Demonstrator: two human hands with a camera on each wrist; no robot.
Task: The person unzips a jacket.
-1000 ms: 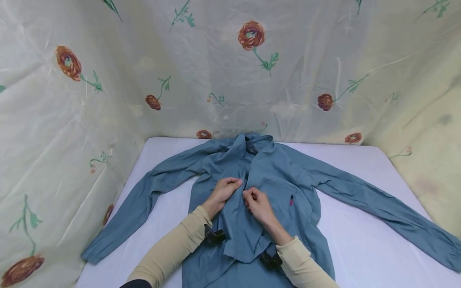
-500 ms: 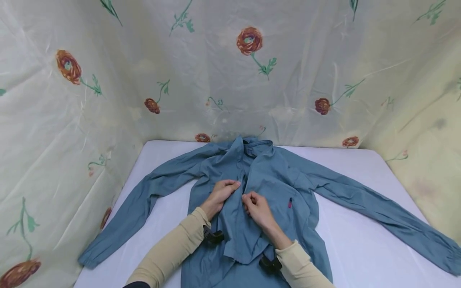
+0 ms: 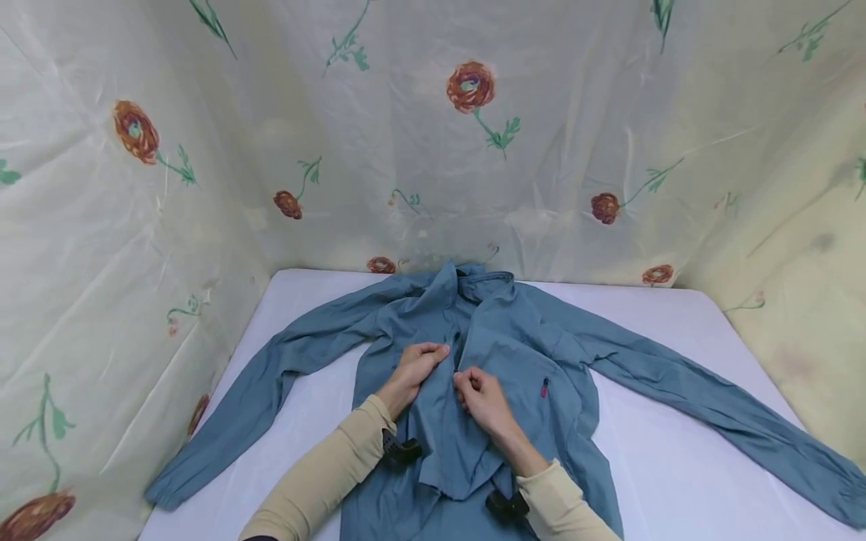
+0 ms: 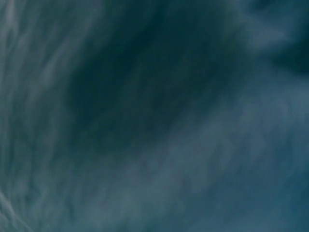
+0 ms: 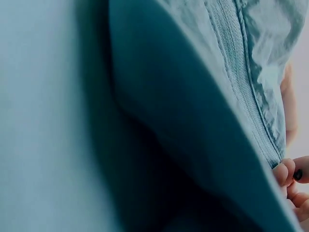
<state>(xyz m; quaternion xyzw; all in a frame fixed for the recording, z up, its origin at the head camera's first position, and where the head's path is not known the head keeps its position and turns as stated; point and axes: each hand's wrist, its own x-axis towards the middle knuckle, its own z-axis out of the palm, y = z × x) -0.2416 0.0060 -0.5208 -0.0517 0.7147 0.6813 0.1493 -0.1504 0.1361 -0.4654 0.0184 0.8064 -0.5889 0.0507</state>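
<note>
A blue-grey jacket (image 3: pixel 501 338) lies spread front up, collar at the far end, its front partly parted below the collar. My left hand (image 3: pixel 414 374) pinches the front edge left of the opening between thumb and bent fingers. Slightly lower and to the right, my right hand (image 3: pixel 485 400) has its fingers curled at the zip line, pinching there. In the right wrist view the zipper (image 5: pixel 236 63) runs down to pinching fingers (image 5: pixel 285 170), where a small dark piece (image 5: pixel 298 175) shows. Blurred jacket cloth (image 4: pixel 154 145) fills the left wrist view, hiding the left fingertips.
The jacket's sleeves (image 3: pixel 704 394) stretch out to both sides over a white-covered table (image 3: pixel 649 308). A red pull tab (image 3: pixel 544 388) hangs at the chest pocket. Flower-printed sheeting (image 3: pixel 379 135) encloses the back and sides. A dark wrist camera (image 3: pixel 507 505) sits under each forearm.
The head view has tilted up slightly, so everything sits a little lower. My right hand has slid slightly down the zip line from the left hand; both keep their pinch.
</note>
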